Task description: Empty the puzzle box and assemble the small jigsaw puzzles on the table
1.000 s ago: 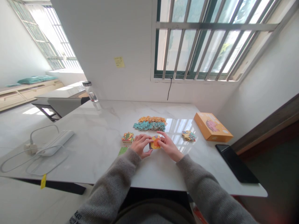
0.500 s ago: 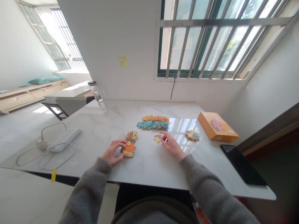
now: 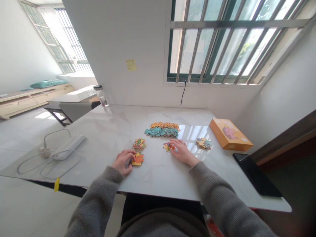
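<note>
My left hand [image 3: 124, 162] curves its fingers and thumb around the left side of a small stack of orange-and-yellow jigsaw puzzle pieces [image 3: 138, 159]. Just beyond it lies another stack of puzzle pieces [image 3: 139, 143], green and yellow on top. To the right, my right hand [image 3: 182, 152] has its fingertips closed on a colourful jigsaw puzzle piece [image 3: 167, 147] at the tabletop. The fingers partly cover that piece, so whether more lie under it is unclear.
Behind the hands lie rows of teal pieces [image 3: 161, 132] and orange pieces [image 3: 165, 125]. A loose pile of pieces [image 3: 203, 143], an orange box [image 3: 230, 134] and a black tablet-like device [image 3: 256, 174] are rightward. A power strip [image 3: 69, 148] with cable lies left; a bottle [image 3: 101, 96] stands behind.
The orange-and-yellow stack now sits slightly apart from the green one, with my left hand shifted a little right. At my right fingertips, the visible pattern on the piece has changed, showing more red.
</note>
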`<state>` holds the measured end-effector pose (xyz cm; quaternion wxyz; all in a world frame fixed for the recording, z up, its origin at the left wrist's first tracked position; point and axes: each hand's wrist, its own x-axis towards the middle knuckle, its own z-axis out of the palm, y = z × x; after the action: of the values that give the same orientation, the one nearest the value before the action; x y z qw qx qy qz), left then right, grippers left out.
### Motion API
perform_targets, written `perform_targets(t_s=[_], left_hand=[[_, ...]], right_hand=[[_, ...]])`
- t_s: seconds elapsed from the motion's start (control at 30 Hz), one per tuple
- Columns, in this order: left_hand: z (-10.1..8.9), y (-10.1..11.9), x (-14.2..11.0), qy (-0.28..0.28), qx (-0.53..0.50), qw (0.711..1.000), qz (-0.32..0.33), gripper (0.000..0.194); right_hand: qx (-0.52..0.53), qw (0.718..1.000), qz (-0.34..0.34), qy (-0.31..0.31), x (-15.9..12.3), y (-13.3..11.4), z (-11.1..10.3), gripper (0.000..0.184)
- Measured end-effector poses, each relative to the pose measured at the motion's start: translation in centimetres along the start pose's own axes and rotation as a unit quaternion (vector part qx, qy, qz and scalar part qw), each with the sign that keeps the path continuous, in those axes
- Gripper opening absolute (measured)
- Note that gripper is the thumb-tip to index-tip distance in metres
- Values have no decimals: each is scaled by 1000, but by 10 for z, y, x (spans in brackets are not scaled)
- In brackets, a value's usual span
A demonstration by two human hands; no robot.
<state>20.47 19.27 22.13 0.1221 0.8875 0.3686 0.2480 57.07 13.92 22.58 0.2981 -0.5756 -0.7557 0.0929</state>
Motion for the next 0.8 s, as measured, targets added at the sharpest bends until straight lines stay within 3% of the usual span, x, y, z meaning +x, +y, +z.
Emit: perform_targets(t_s=[0.13,0.27,0.37,0.47,0.6,0.8], left_hand=[[-6,7,1,31,-31,999,27,21],[-3,31,15,66,-60,992,87,18],[16,57,37,23,-30,989,145,23],[41,79,68,-25,27,983,182,35],[65,95,106,-75,82,980,165,47],[78,100,117,-96,86,979,158,60]], right_hand=[[7,999,5,-38,6,9,-5,38],[6,999,15,-52,8,15,-7,49],[4,997,27,-66,5,13,-8,54],[8,997,28,-67,1,10,-8,48],[17,998,30,-45,-2,9,-8,43],[77,995,40,-45,0,8,-9,15]])
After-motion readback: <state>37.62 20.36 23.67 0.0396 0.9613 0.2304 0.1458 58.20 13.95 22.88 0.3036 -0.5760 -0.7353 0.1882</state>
